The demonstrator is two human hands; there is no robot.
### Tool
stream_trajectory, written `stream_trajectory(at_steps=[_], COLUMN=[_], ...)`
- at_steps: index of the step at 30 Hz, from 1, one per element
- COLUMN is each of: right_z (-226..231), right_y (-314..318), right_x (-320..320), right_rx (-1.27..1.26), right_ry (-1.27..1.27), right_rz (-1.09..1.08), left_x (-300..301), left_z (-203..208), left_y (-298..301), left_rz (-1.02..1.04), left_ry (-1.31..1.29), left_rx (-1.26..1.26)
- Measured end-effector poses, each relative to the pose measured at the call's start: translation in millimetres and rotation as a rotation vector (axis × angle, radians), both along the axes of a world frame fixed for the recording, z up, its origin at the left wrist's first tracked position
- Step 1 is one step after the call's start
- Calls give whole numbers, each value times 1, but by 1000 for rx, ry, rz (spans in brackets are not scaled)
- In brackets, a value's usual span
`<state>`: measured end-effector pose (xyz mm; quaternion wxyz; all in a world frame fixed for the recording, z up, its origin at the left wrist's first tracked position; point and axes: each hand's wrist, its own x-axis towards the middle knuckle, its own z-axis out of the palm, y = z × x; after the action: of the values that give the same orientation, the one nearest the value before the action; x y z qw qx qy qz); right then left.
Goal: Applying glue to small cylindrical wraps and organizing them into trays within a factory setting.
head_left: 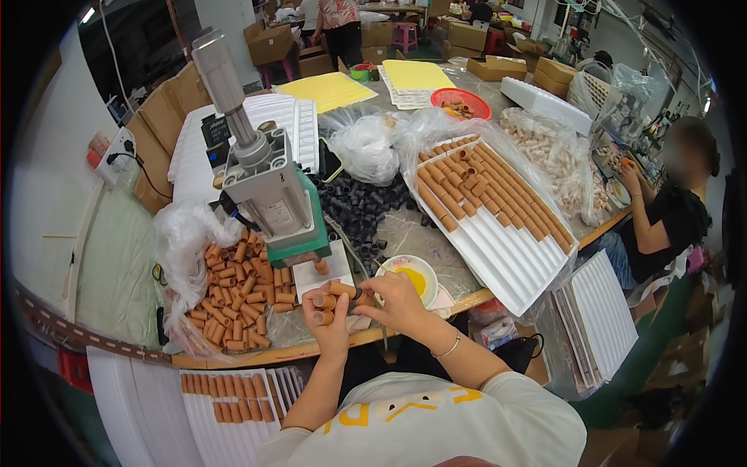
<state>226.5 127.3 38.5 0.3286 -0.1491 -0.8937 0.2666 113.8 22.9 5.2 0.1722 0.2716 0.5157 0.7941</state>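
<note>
Several short brown tubes are bunched in my left hand, its fingers wrapped round them at the table's front edge. Close beside it, my right hand pinches a brown tube with a black collar, which meets the end of a tube in the left hand. Just beyond my hands stands a press with a grey cylinder and a green lower part. One brown tube stands under it on a metal plate. A white bowl of yellow liquid, with a stick in it, sits right of my hands.
Loose brown tubes lie left, black collars behind the press. A white ribbed tray with rows of tubes is at right; another tray is low left. A red basin stands farther back. A co-worker sits at right.
</note>
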Motion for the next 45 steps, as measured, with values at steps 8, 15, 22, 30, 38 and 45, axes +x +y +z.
stream_trajectory(at_steps=[8, 15, 22, 30, 38, 45], right_z=[-13, -27, -28, -33, 11, 8], right_y=[-8, 36, 35, 28, 0, -3], right_x=[-9, -37, -115, -119, -27, -11], right_rx=[-2, -492, -366, -298, -793, -517], right_ry=[20, -29, -131, -164, -91, -79], right_rz=[29, -13, -8, 9, 279, 114], left_x=[-3, -88, -127, -119, -71, -27], left_z=[6, -15, -23, 2, 14, 15], left_y=[-22, -9, 13, -28, -54, -36], left_rz=[-29, 160, 9, -3, -515, -294], left_ry=[173, 600, 669, 389, 143, 375], left_rx=[-217, -456, -695, -412, -412, -485])
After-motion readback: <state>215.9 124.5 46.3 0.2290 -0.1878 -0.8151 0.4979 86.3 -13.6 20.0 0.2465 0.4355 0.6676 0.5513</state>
